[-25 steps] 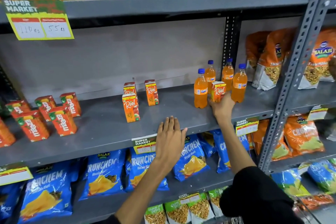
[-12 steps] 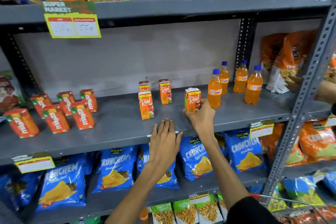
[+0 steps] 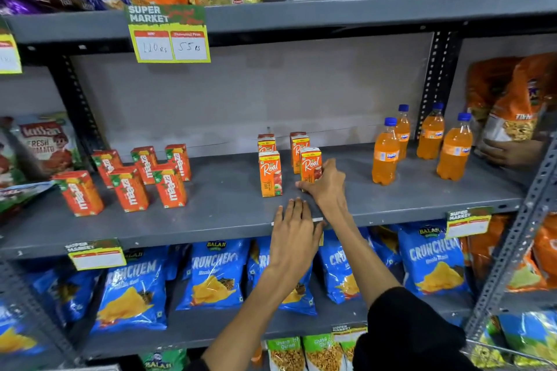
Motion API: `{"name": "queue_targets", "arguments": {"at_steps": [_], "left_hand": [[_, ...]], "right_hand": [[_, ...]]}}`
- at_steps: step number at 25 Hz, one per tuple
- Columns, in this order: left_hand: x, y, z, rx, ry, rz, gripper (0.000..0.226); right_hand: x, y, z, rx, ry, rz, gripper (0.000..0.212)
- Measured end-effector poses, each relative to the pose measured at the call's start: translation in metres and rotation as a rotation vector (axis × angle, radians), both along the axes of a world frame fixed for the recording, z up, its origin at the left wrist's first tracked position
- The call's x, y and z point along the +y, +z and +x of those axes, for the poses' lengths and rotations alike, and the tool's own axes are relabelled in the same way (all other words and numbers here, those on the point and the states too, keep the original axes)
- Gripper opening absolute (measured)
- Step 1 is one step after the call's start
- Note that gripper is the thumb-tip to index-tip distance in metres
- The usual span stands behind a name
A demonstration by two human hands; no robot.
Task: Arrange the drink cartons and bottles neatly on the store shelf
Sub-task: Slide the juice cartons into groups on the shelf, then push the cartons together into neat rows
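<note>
In the head view, the right hand (image 3: 327, 187) is clasped around the lower right side of a Real juice carton (image 3: 311, 163) that stands upright on the grey middle shelf (image 3: 229, 211), just right of and touching or nearly touching the group of other Real cartons (image 3: 270, 173). The left hand (image 3: 294, 235) lies flat and released, palm down, on the front edge of the same shelf, grasping nothing. The held carton looks small and light, a stiff paperboard box that should dent if squeezed hard, so a light pinch across its two broad faces low on the body, as the fingers sit now, seems the sound hold; its smooth printed skin and narrow base suggest it could tip if nudged near the top. Counting: four Real cartons in all, two in front and two behind, the held one included. To the left stand six Maaza cartons (image 3: 168, 187), three front and three back, several turned askew. To the right are four orange Fanta bottles (image 3: 385, 153) with blue caps, upright, well apart from the cartons; these are likely heavier and slicker, best taken around the waist. A second person's hand (image 3: 509, 153) holds a snack bag (image 3: 512, 117) at the far right.
</note>
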State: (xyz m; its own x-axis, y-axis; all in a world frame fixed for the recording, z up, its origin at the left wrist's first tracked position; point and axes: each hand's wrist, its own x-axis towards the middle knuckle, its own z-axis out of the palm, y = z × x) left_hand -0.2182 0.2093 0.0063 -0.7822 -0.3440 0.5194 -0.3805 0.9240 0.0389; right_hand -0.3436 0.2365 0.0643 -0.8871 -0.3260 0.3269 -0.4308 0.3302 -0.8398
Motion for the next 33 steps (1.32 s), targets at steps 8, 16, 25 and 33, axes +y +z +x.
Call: {"name": "queue_targets", "arguments": {"at_steps": [8,16,25,33], "left_hand": [[-0.006,-0.004,0.001,0.047,-0.047,-0.018,0.059],[-0.057,0.007,0.106,0.441,-0.055,0.124,0.026],[-0.204,0.038,0.221,0.728,0.212,0.400,0.046],[-0.280,0.043,0.201,0.454,0.397,0.534,0.090]], "right_hand": [[0.013,-0.003,0.018,-0.035,0.029,-0.051,0.070],[-0.002,-0.017,0.115,0.376,0.103,-0.275,0.013],[-0.152,-0.009,0.206,0.209,0.246,-0.215,0.030],[-0.224,-0.011,0.224,0.072,0.132,0.102,0.081]]}}
